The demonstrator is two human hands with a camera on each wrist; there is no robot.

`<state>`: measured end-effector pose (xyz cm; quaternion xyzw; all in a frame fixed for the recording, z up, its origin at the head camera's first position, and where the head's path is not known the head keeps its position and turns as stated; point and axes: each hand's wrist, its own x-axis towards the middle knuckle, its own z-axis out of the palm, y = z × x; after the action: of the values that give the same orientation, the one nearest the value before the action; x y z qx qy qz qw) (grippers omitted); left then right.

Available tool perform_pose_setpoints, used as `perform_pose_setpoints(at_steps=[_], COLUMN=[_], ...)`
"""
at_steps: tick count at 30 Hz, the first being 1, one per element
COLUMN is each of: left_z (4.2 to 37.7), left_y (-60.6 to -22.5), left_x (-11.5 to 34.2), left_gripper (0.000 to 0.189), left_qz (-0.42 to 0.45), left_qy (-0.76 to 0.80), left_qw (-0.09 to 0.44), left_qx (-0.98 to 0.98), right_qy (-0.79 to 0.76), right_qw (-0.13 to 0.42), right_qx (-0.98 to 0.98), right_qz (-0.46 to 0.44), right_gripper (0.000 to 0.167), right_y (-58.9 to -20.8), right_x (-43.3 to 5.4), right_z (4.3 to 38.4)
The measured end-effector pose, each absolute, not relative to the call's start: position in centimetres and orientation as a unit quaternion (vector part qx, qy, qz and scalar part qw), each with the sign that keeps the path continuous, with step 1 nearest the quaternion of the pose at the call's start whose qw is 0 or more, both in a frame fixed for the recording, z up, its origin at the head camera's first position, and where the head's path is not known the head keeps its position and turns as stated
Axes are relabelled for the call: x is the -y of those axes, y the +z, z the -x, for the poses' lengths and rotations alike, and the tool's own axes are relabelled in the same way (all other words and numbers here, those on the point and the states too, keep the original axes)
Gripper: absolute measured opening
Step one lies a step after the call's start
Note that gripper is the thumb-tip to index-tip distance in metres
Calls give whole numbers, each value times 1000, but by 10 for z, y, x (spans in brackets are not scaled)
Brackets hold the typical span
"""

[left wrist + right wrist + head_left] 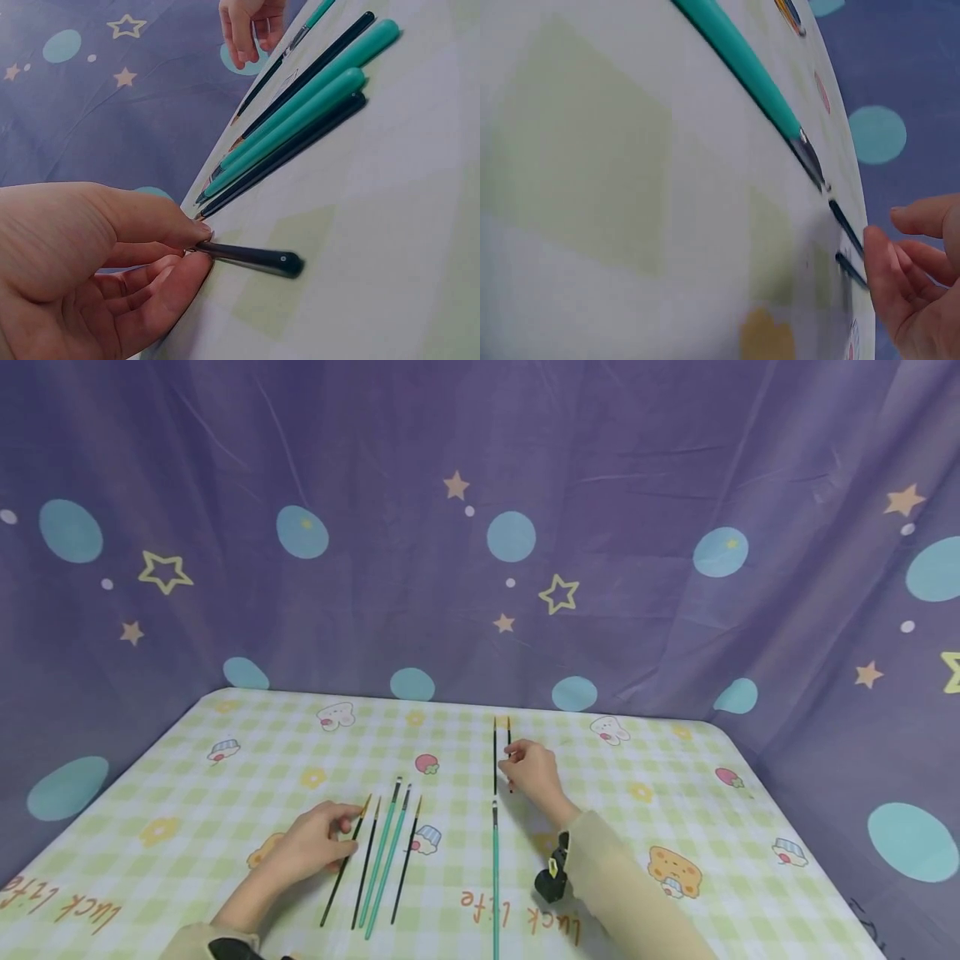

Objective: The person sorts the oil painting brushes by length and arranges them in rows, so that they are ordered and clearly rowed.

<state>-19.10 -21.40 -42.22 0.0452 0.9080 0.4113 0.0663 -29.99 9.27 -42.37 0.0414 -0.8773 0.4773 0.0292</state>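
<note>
My left hand [311, 843] pinches a slim black-handled paintbrush [255, 259] between thumb and fingertips, close over the cloth. Just right of it lie a black-handled paintbrush [367, 868], two teal-handled flat paintbrushes [386, 856] and another black one [406, 868], all roughly side by side. Farther back, my right hand [534, 772] hovers over a black paintbrush [510, 737], with thumb and forefinger apart in the right wrist view. A second black paintbrush [495, 756] lies parallel just left of that one. A teal flat paintbrush [496, 868] lies in line below it, bristles pointing away from me.
A green-and-white checked tablecloth [637, 827] with printed fruit, cakes and bears covers the table. Its far edge meets a purple curtain [420, 610] with stars and blue dots. A black wrist strap [553, 872] hangs by my right sleeve.
</note>
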Motion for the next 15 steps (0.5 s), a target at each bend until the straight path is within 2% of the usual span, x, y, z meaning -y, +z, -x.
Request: perform_pose_setpoints(at_steps=[15], left_z=[192], left_y=[-424], left_x=[215], left_gripper=[50], left_qz=[-43], left_qy=[414], left_qw=[68], left_qx=[-907], right_qy=[476], right_qw=[9], right_qx=[872], right_qz=[-118], right_gripper=[29], right_y=[-418], right_x=[-79], right_z=[268])
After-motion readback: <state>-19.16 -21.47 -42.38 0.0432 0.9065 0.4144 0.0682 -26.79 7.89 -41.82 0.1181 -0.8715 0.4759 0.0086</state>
